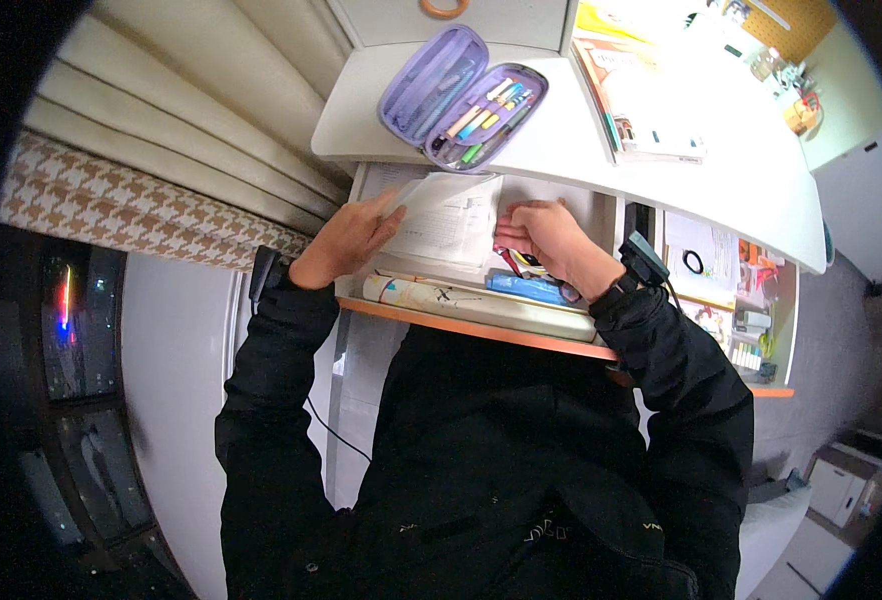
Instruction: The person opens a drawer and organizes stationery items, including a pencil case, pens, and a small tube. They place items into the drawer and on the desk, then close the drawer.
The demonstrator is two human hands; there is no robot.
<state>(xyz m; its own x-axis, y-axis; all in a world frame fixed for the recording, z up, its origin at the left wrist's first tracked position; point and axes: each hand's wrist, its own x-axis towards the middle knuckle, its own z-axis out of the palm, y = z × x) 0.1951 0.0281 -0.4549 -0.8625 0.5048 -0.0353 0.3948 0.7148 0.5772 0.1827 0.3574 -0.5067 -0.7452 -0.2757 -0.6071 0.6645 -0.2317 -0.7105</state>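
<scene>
A stack of papers (448,225), partly in a clear sleeve, lies in the left part of a pulled-out desk drawer (474,328). My left hand (358,236) grips the left edge of this stack, thumb and fingers at the sheets. At the stack's right edge, my right hand (546,236) has its fingers curled; whether it holds anything is hidden. Just below those fingers is a small red and dark item (508,260), partly covered. Nearer to me in the drawer lie a blue plastic packet (531,287) and a long pale roll with coloured marks (478,306).
An open purple pencil case (441,90) with pens stands on the white desktop (561,142), near its front edge. Books (636,112) lie to its right. Another open drawer (775,391) on the right holds papers, a black ring (693,261) and small items. Curtains (208,97) hang at left.
</scene>
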